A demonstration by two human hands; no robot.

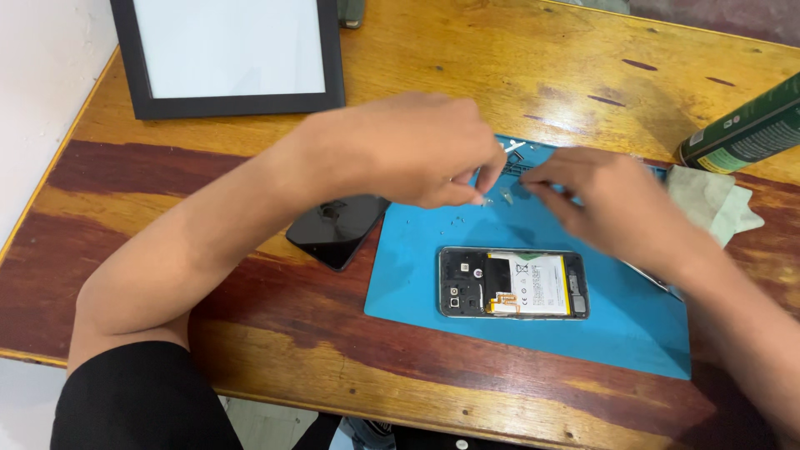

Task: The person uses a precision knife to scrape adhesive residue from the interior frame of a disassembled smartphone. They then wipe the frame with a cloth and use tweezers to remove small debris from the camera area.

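Observation:
An opened phone [512, 283] lies face down on a blue work mat [433, 283], its battery and circuit board exposed. My left hand [417, 150] hovers over the mat's far edge, fingertips pinched together near small screws and parts [500, 198]. My right hand [604, 200] reaches in from the right, its fingers close to the same parts; it is blurred. Whether either hand pinches a small part is too fine to see.
A black phone back cover [337, 229] lies on the wooden table [250, 350] left of the mat. A black-framed white board [229, 54] stands at the back left. A green can [746, 129] and a pale cloth [712, 200] sit at the right.

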